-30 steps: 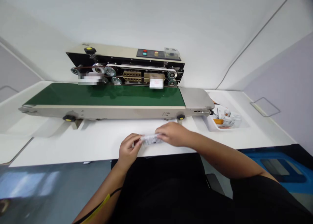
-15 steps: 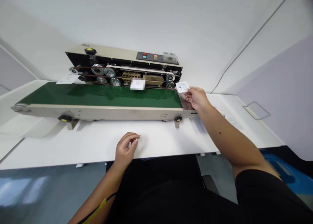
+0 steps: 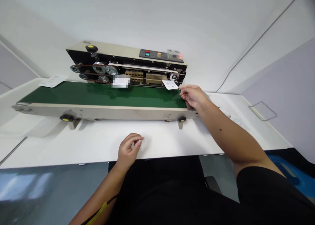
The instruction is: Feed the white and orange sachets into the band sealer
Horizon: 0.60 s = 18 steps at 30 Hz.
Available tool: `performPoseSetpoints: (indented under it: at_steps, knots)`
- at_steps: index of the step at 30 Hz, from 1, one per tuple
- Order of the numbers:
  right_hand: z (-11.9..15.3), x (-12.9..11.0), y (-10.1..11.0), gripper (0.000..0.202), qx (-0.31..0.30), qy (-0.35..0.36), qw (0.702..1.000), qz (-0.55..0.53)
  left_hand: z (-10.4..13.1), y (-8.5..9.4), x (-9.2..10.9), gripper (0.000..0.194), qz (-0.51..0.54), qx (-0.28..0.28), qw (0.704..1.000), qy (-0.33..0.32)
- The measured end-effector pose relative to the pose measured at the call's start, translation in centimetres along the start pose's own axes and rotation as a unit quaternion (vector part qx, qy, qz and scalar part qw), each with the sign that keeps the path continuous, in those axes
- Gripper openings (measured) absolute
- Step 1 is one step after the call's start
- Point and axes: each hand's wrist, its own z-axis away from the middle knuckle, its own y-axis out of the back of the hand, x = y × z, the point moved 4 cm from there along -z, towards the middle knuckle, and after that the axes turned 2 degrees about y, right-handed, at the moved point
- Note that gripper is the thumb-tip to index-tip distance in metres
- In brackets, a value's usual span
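Observation:
My right hand [image 3: 193, 95] is at the right end of a band sealer [image 3: 118, 59], its fingers loosely bent and apart. Just left of its fingertips, a small white printed packet [image 3: 170, 84] sits tilted at the sealer's right-hand rollers; a narrow gap seems to separate them. A second white packet [image 3: 120, 81], partly pixelated, stands along the sealing track. Another packet [image 3: 52, 81] lies at the far left beside the green conveyor belt [image 3: 105, 95]. My left hand [image 3: 129, 148] rests on the white table near its front edge, fingers curved, thumb apart, holding nothing.
The sealer's steel conveyor frame [image 3: 118, 113] stands on feet with black knobs. White items [image 3: 225, 112] lie partly hidden behind my right forearm. A clear tray [image 3: 41, 126] is under the belt's left end. A blue plastic object [image 3: 290, 172] is at lower right.
The packet from my right hand has moved left to the rollers, and my fingers have let go. Both other packets have travelled left. A red light shows on the panel. My left hand stays put.

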Motion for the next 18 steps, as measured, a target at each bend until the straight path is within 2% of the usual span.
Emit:
performPoseSetpoints:
  at_steps: [3, 5, 6, 7, 9, 11, 13, 15, 18]
  knots:
    - [0.9, -0.2, 1.4, 0.009, 0.010, 0.054, 0.996, 0.069, -0.2, -0.1, 0.2, 0.017, 0.008, -0.001, 1.000, -0.007]
    - [1.8, -0.8, 1.7, 0.013, 0.014, 0.147, 0.973, 0.179, -0.3, -0.2, 0.5, 0.016, 0.012, -0.005, 1.000, -0.011]
    - [2.3, -1.2, 1.3, 0.016, 0.009, 0.208, 0.945, 0.251, -0.3, -0.3, 0.6, 0.016, 0.014, -0.008, 1.000, -0.013]
    - [2.9, -1.6, 0.7, 0.019, 0.000, 0.273, 0.905, 0.326, -0.3, -0.4, 0.6, 0.016, 0.014, -0.010, 1.000, -0.014]
    - [3.9, -2.2, -1.5, 0.025, -0.030, 0.389, 0.799, 0.457, -0.3, -0.5, 0.8, 0.016, 0.012, -0.017, 1.000, -0.017]
    - [4.3, -2.4, -4.4, 0.030, -0.059, 0.473, 0.695, 0.538, -0.3, -0.6, 0.8, 0.016, 0.008, -0.022, 1.000, -0.019]
    - [4.1, -2.5, -7.4, 0.029, -0.071, 0.524, 0.616, 0.583, -0.2, -0.6, 0.8, 0.015, 0.004, -0.025, 0.999, -0.022]
    - [3.3, -2.6, -10.2, 0.020, -0.068, 0.549, 0.565, 0.612, -0.2, -0.6, 0.9, 0.015, 0.003, -0.025, 0.999, -0.028]
    - [2.4, -2.7, -13.4, 0.023, -0.073, 0.559, 0.530, 0.634, -0.2, -0.6, 1.1, 0.015, 0.005, -0.023, 0.999, -0.032]
